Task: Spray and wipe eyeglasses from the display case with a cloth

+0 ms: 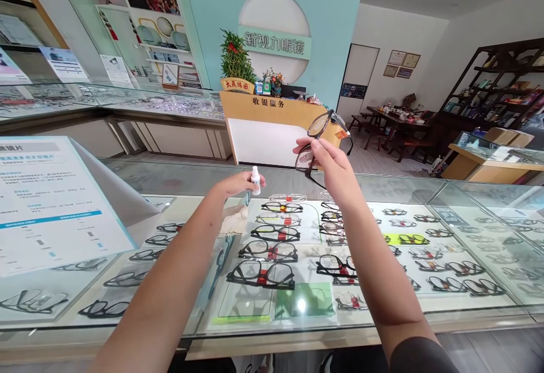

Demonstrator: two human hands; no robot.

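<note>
In my right hand (pixel 332 164) is a pair of dark-framed eyeglasses (pixel 319 126), raised above the glass counter and tilted, with my thumb and fingers closed on the frame near the bridge. An orange tag shows by one temple arm. My left hand (pixel 238 183) grips a small white spray bottle (pixel 255 181), held upright over the far part of the counter. Beneath both hands, rows of eyeglasses (pixel 272 251) lie inside the glass display counter (pixel 238 336), several with red tags. A folded beige cloth or paper (pixel 233 220) is near the bottle.
On the left a large printed sign (pixel 55 203) stands on the counter. Across the aisle is a wooden cashier desk (pixel 272 135) with a potted plant (pixel 236 58). More display cases (pixel 170 104) line the left wall. A dark wooden table (pixel 395 121) stands back right.
</note>
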